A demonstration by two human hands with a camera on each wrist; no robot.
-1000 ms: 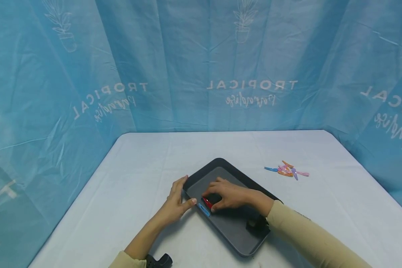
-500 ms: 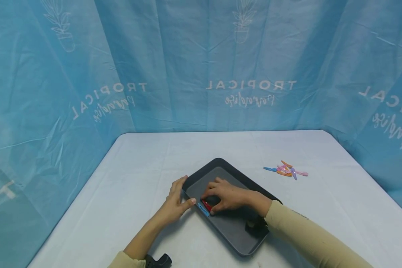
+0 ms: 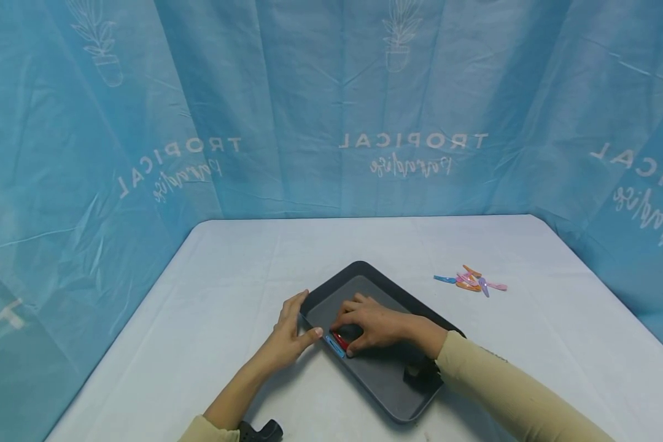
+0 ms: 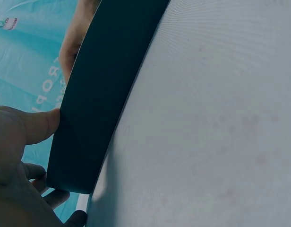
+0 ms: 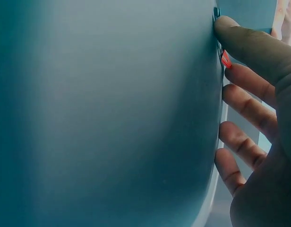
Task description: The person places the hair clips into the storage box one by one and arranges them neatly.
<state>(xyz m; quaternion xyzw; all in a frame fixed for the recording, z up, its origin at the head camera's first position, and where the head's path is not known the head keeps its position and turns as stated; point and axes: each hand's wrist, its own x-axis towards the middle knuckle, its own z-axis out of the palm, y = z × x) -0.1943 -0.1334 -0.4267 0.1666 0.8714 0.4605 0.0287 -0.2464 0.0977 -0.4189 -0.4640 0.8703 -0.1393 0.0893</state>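
A dark grey baking tray [image 3: 389,393] lies at a slant on the white table. My left hand [image 3: 285,341] holds its left corner, thumb at the rim and fingers round the outside; the left wrist view shows the thumb [image 4: 44,126] against the tray wall. Over the tray, my right hand [image 3: 376,322] pinches a red hair clip [image 3: 339,341] between thumb and forefinger, low at the tray floor. Beside it, along the near left wall, lies a blue hair clip [image 3: 334,347]. Only a bit of the red clip [image 5: 226,59] shows in the right wrist view.
Several hair clips [image 3: 468,281], orange, pink, purple and blue, lie in a loose pile on the white tablecloth [image 3: 243,264], beyond the tray to the right. Blue printed sheeting [image 3: 298,110] surrounds the table at the back and sides.
My right hand has shifted slightly down and left, bringing the red hair clip a little nearer the blue one. The left hand and the tray stay put.
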